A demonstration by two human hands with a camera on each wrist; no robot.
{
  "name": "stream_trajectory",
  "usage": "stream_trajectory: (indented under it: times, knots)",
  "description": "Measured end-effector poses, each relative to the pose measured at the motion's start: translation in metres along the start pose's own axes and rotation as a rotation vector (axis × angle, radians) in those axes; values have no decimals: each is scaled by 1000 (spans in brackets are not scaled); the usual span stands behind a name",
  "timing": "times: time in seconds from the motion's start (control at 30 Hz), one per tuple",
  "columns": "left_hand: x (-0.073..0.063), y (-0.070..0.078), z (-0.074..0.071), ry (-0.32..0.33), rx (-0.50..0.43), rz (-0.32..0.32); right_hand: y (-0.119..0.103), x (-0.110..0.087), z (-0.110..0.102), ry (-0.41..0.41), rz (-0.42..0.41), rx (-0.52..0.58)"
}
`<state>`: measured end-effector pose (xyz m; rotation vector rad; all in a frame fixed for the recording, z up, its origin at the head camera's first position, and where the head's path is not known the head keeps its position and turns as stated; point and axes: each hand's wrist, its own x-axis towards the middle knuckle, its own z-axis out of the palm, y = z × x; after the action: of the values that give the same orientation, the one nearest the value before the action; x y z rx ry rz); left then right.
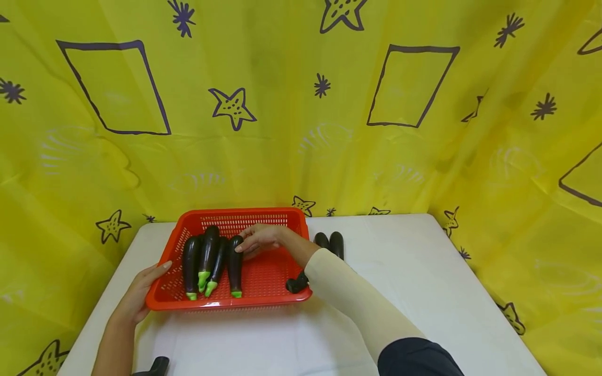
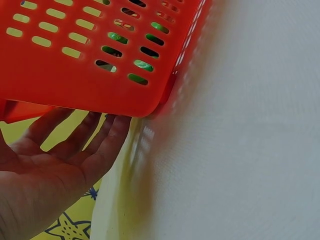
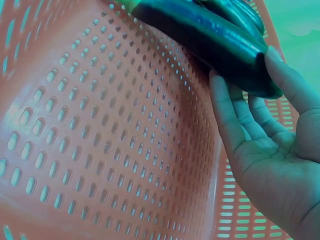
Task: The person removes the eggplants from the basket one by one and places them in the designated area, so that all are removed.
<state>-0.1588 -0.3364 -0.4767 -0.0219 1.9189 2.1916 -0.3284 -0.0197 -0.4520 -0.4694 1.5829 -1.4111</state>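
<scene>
On a white table, one red perforated plastic basket sits left of centre. The left hand grips its left rim; the right hand pinches the rightmost of four glossy dark-purple, green-capped eggplants inside. Two dark, elongated vegetables lie right of the basket. A light pinch and steady rim should spare the neighbouring three.

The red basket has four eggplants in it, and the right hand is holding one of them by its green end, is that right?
Not quite: the right hand holds that eggplant by its dark rounded end. The right wrist view shows the fingers there, with the green end pointing away from the hand. The red basket does have four in it.
</scene>
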Motion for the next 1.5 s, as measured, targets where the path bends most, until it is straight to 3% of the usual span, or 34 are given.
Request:
stream_trajectory:
  times: [0.23,0.4,0.6,1.0,1.5]
  knots:
    - [1,1,4,28,36,-1,-3,-5,-4,64,-16,31]
    - [1,2,4,14,38,15,-12,-10,-7,106,-28,38]
    - [-1,2,2,22,32,1,-23,-18,-9,122,-49,115]
    - [0,3,3,37,38,-4,-36,-43,-20,171,-89,142]
    - [0,1,0,19,29,-5,-38,-85,-34,307,-95,124]
